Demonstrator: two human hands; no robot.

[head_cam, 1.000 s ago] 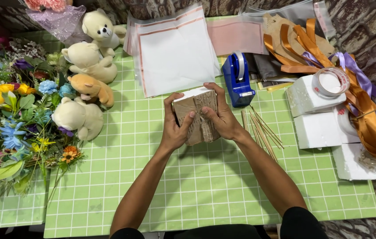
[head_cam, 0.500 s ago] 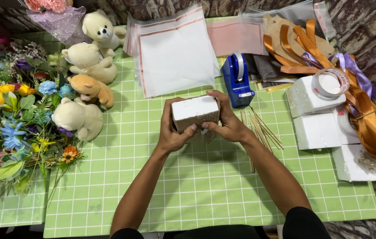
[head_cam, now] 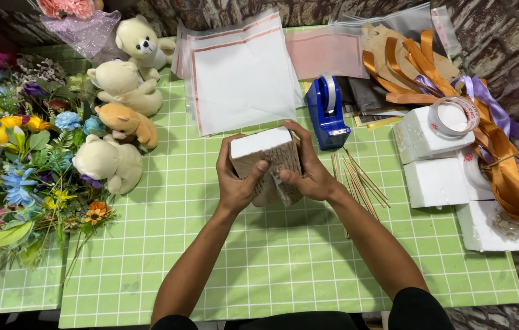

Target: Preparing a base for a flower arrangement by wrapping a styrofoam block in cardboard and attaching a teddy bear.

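Left hand [head_cam: 237, 183] and right hand [head_cam: 308, 174] both clamped on paper-wrapped foam block [head_cam: 265, 156] above green grid mat [head_cam: 149, 244].

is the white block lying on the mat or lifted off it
Lifted: both hands, left and right, hold the white block above the green mat.

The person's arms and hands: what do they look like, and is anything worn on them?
Both forearms are bare up to the elbows, with no sleeves showing. The left hand and right hand wear no gloves, and no rings, watch or bracelets can be made out. The fingernails look short and plain. At the bottom edge of the head view, dark clothing shows near the elbows.
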